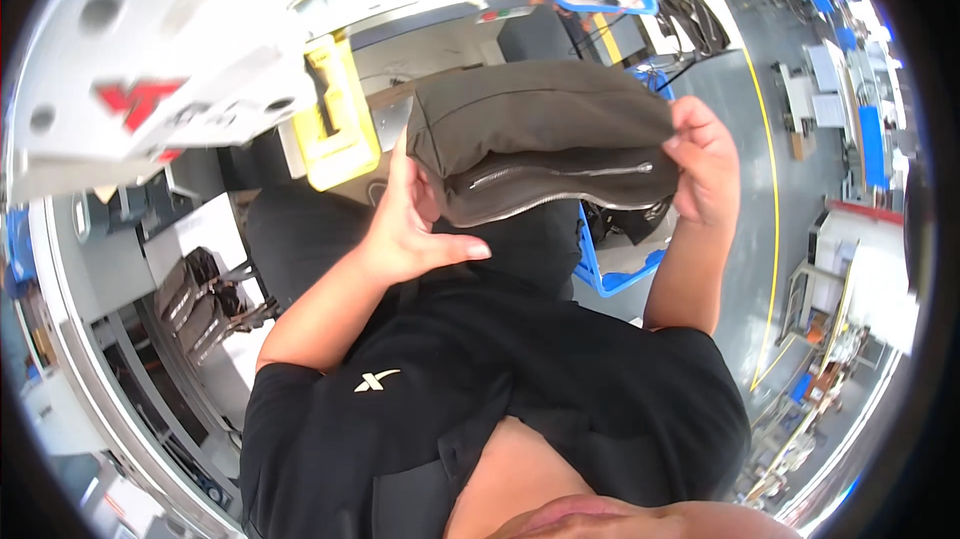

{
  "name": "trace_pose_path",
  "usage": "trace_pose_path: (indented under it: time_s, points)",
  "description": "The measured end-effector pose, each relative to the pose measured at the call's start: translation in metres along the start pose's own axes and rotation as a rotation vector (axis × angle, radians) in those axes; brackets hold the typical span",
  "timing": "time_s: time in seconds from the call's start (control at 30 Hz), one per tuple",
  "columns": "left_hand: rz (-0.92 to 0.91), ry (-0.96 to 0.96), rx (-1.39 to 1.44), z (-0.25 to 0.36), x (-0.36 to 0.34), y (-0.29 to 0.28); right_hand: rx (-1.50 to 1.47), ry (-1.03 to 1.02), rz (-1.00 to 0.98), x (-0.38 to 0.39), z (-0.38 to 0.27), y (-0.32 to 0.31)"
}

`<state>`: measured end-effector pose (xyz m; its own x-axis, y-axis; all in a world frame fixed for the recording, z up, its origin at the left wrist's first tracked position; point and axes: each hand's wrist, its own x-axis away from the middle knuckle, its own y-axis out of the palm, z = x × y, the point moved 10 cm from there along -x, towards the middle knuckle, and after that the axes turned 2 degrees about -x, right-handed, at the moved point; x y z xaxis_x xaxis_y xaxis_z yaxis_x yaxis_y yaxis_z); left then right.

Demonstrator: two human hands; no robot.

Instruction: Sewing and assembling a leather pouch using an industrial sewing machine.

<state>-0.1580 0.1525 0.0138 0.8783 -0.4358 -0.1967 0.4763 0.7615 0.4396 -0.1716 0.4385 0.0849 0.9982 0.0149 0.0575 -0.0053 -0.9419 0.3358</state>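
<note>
A dark grey-brown fabric bag (540,124) with silver zips along its near side is held up in front of my body. My left hand (408,229) supports its left end: the fingers lie against the end and partly behind it, while the thumb sticks out to the right, off the fabric. At the other end, the thumb and fingers of my right hand (705,159) pinch the bag's right corner. Its zipped side faces me, and its underside and far side are hidden.
A white machine (190,49) fills the upper left, beside a yellow tray (345,129). Below the bag on the right stands a blue crate (605,284) with dark items. Another blue bin (640,1) sits on the bench. Dark bags (195,299) lie on a left-hand surface.
</note>
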Motion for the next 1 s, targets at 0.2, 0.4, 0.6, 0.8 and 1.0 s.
trace_pose_path:
  time_s: [0.2, 0.4, 0.6, 0.8, 1.0]
  points:
    - [0.176, 0.028, -0.658, 0.023, 0.063, -0.025, 0.045, 0.455, -0.038, 0.003, 0.097, 0.018]
    - [0.187, 0.765, -1.253, 0.087, 0.113, -0.022, 0.256, 0.721, -0.289, 0.004, 0.137, 0.059]
    - [-0.148, 0.426, -1.299, 0.088, 0.097, -0.009, 0.533, 0.636, -0.481, -0.038, 0.130, 0.088]
    - [0.467, 0.210, -0.814, 0.117, 0.144, -0.129, 0.484, 0.566, -0.943, -0.046, 0.094, 0.098]
    - [0.483, 0.312, -0.429, 0.154, 0.172, -0.145, 1.232, -0.038, -0.446, -0.120, 0.046, 0.056]
